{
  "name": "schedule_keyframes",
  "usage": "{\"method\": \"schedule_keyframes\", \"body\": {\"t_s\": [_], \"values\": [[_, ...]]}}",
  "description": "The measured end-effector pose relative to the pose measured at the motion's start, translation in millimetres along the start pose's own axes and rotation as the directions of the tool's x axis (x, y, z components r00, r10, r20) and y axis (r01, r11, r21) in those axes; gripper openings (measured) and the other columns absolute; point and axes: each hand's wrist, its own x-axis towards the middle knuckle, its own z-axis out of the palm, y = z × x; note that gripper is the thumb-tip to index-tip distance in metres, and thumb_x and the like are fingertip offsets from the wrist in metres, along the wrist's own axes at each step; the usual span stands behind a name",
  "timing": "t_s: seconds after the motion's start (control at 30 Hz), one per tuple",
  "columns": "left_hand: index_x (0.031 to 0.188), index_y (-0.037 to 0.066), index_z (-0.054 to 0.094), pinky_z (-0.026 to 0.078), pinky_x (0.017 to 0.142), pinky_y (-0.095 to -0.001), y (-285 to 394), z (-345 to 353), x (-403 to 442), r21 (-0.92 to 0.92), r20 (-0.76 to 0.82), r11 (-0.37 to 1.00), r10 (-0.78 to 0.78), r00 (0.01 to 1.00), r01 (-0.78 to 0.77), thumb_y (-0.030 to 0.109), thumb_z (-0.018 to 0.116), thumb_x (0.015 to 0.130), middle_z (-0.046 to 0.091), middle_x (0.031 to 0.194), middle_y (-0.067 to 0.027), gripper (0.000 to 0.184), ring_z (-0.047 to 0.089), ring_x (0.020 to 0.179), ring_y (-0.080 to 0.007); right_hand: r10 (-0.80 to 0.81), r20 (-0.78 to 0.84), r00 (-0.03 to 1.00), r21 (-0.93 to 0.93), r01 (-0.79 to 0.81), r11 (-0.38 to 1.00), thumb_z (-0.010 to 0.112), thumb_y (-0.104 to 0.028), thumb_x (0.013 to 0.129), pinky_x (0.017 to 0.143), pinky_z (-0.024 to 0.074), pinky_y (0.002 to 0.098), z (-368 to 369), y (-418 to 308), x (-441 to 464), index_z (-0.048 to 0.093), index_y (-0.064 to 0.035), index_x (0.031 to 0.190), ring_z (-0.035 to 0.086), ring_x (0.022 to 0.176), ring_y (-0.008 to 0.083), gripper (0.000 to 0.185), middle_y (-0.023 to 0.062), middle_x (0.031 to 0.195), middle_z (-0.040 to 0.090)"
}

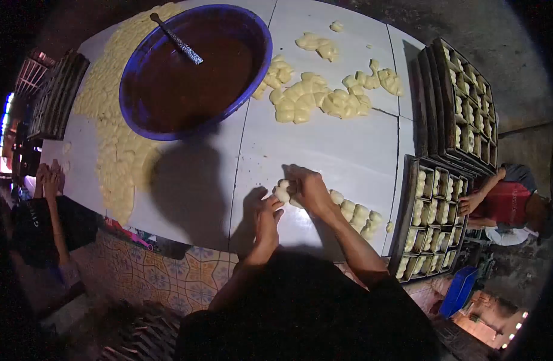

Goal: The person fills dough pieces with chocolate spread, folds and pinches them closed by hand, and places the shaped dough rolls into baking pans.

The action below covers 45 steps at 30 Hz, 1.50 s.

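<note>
1. Black clothing [300, 307]: closest to camera, against near edge of surface [324, 141].
2. Left hand [266, 218]: fingers bent, touching dough piece [282, 191].
3. Right hand [307, 188]: fingers curled at the piece's other side; exact grip cannot be told.
4. Dough piece: between hands, near front edge.
5. Shaped dough [359, 215]: toward near right corner.
6. Blue basin [123, 99]: far edge, left part.
7. Divided tray [413, 188]: right edge, co-worker's hand [469, 204] beside it.
</note>
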Motion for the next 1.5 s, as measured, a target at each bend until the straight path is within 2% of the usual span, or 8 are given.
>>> {"method": "schedule_keyframes", "body": {"t_s": [0.2, 0.33, 0.63, 1.0, 1.13, 1.27, 1.37, 1.5], "values": [[0.136, 0.002, 0.036, 0.04, 0.093, -0.0338, 30.6, 19.3, -17.8, 0.387, 0.043, 0.908, 0.155, 0.987, -0.16, 0.017, 0.058, 0.086, 0.055, 0.112, -0.0112, 0.057, 0.053, 0.106, -0.0216, 0.071, -0.434, 0.898, -0.288, -0.213, 0.934, 0.066, -0.013, 0.072, 0.071, 0.0485, 0.0458, -33.4, 24.5, 102.0, 0.064, -0.0019, 0.089, 0.061, 0.081, 0.0386, 0.021, 0.0217, 0.082, 0.064], [0.135, -0.001, 0.035, 0.017, 0.109, -0.0496, 24.5, 22.9, 1.0, 0.764, 0.035, 0.395, 0.765, 0.643, -0.511, 0.008, 0.07, 0.075, 0.042, 0.133, -0.0213, 0.071, 0.029, 0.129, -0.0384, 0.112, -0.426, 0.898, -0.074, -0.158, 0.985, 0.064, -0.009, 0.07, 0.065, 0.0473, 0.041, -13.7, 33.4, 122.9, 0.063, 0.001, 0.083, 0.062, 0.074, 0.0346, 0.016, 0.0237, 0.074, 0.062], [0.132, -0.002, 0.048, 0.039, 0.096, -0.0278, 50.9, 23.1, -42.3, -0.086, 0.472, 0.893, 0.428, 0.771, -0.443, 0.01, 0.053, 0.095, 0.057, 0.121, -0.0105, 0.039, 0.052, 0.113, -0.0171, -0.101, -0.265, 0.959, 0.613, 0.249, 0.75, 0.065, 0.004, 0.075, 0.077, 0.0392, 0.0251, -49.5, -53.9, -46.1, 0.059, -0.002, 0.091, 0.048, 0.094, 0.014, 0.018, 0.0066, 0.103, 0.049], [0.096, -0.003, 0.069, 0.045, 0.068, -0.0203, 23.4, 41.8, -66.3, 0.207, 0.432, 0.655, 0.605, 0.669, -0.727, 0.001, 0.069, 0.08, 0.068, 0.087, -0.0041, 0.017, 0.058, 0.076, -0.006, -0.024, -0.273, 0.962, 0.597, 0.189, 0.779, 0.056, -0.022, 0.091, 0.092, 0.0423, 0.0347, -29.4, -48.1, -74.3, 0.067, -0.0047, 0.109, 0.047, 0.113, 0.0223, 0.027, 0.0124, 0.12, 0.049], [0.111, 0.005, 0.059, 0.049, 0.078, -0.026, 26.1, 28.2, -68.6, -0.515, 0.605, 0.793, 0.068, 0.793, 0.325, 0.011, 0.056, 0.086, 0.063, 0.099, -0.0059, 0.026, 0.06, 0.087, -0.0121, -0.355, -0.161, 0.921, 0.159, 0.379, 0.912, 0.06, -0.042, 0.088, 0.107, 0.0276, 0.0466, -15.7, -53.3, -71.0, 0.065, -0.0066, 0.112, 0.038, 0.126, 0.0313, 0.043, 0.0153, 0.134, 0.044], [0.115, 0.001, 0.052, 0.042, 0.095, -0.0356, 47.6, 37.4, -77.0, -0.497, 0.766, 0.781, 0.189, 0.614, 0.379, 0.059, 0.063, 0.078, 0.055, 0.115, -0.0124, 0.07, 0.052, 0.109, -0.0221, -0.106, -0.001, 0.994, 0.728, 0.074, 0.682, 0.08, -0.039, 0.071, 0.109, 0.0281, 0.0369, -5.9, -13.1, -63.4, 0.014, -0.0059, 0.149, 0.031, 0.134, 0.0237, 0.108, 0.0133, 0.148, 0.028], [0.129, -0.01, 0.037, 0.039, 0.097, -0.0383, 104.1, 42.8, -32.2, -0.413, 0.757, 0.905, 0.281, 0.59, 0.098, 0.087, 0.055, 0.058, 0.052, 0.122, -0.016, 0.122, 0.051, 0.108, -0.0279, -0.052, 0.051, 0.997, 0.745, -0.004, 0.667, 0.084, -0.049, 0.061, 0.105, 0.0335, 0.0389, -18.0, -27.4, -57.9, 0.004, -0.0098, 0.151, 0.027, 0.135, 0.0284, 0.127, 0.0121, 0.151, 0.022], [0.11, -0.001, 0.059, 0.045, 0.083, -0.0385, 243.2, 54.4, 79.2, 0.34, 0.375, 0.486, 0.715, 0.59, -0.805, 0.056, 0.038, 0.096, 0.065, 0.096, -0.0156, 0.063, 0.061, 0.093, -0.0236, -0.049, -0.075, 0.996, 0.808, 0.09, 0.583, 0.084, -0.038, 0.064, 0.097, 0.0398, 0.0384, -21.6, -24.0, -44.0, 0.01, -0.0146, 0.152, 0.03, 0.132, 0.0269, 0.118, 0.0108, 0.151, 0.02]]}}
